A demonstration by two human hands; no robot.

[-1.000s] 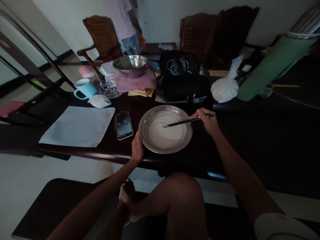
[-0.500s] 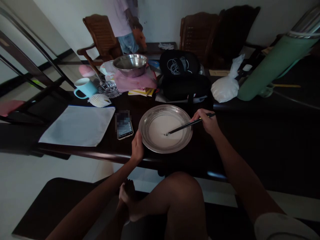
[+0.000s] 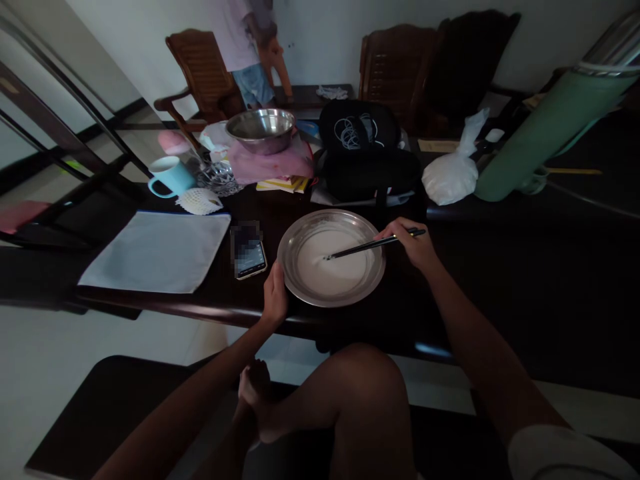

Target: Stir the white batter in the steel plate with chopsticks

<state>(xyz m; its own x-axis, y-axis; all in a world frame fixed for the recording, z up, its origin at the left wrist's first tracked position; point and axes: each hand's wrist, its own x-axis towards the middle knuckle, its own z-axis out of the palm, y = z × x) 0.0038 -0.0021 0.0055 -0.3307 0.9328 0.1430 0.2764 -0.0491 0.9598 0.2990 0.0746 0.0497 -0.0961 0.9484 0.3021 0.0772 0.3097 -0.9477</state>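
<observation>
A wide metal bowl (image 3: 367, 285) stands on the dark table in front of me, holding a pale, milky liquid (image 3: 334, 277). My left hand (image 3: 275, 293) grips the bowl's left rim, fingers partly hidden beneath its edge. In my right hand (image 3: 411, 244), the fingers are closed around dark chopsticks (image 3: 360, 248). They slant down to the left over the rim, with their tips in the liquid near the bowl's middle.
Left of the bowl lie a phone (image 3: 250, 257) and a white zip pouch (image 3: 157, 253). Behind are a blue mug (image 3: 173, 176), a second metal bowl (image 3: 263, 130), a black case (image 3: 370, 170), a tied bag of white powder (image 3: 450, 179) and a green thermos (image 3: 555, 133). A person (image 3: 243, 47) stands beyond.
My right hand and the chopsticks have shifted slightly left, and the tips have moved up and left in the liquid. The person behind has lowered an orange garment, which now hangs longer.
</observation>
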